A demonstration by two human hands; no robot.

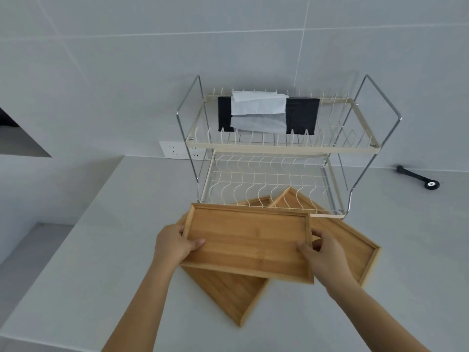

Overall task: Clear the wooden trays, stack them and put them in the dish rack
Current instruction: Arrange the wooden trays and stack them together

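I hold an empty wooden tray [248,240] level above the counter, my left hand [173,246] gripping its left end and my right hand [322,255] its right end. Under it lie two more empty wooden trays, skewed: one [228,293] pointing toward me at the left, one [355,247] at the right, their far corners reaching under the rack's lower tier. The two-tier wire dish rack [279,146] stands against the wall just behind the trays. Its lower tier [266,181] holds nothing.
On the rack's upper tier sits a black tissue box [302,115] with white tissues [258,107] over it. A wall socket [177,149] is left of the rack. A black tool [418,177] lies on the grey counter [101,250] at the far right.
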